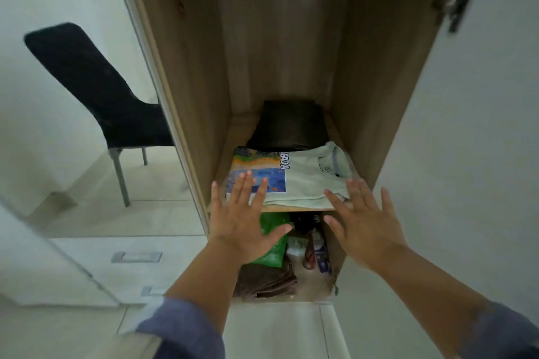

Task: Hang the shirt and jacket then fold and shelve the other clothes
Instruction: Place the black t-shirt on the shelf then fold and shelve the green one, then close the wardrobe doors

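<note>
A folded pale green shirt point(306, 181) with a blue and orange print lies at the front of a wooden wardrobe shelf point(297, 209). Behind it sits a folded dark garment point(288, 125). My left hand point(242, 221) hovers with fingers spread at the shirt's left front corner, fingertips over the print. My right hand point(364, 224) is spread flat at the shirt's right front corner. Neither hand holds anything.
Below the shelf are a green bag point(272, 253), a folded brown towel point(262, 283) and small bottles. A black chair point(96, 90) stands to the left on the tiled floor. The white wardrobe door point(466, 154) is open on the right, drawers point(137, 256) at lower left.
</note>
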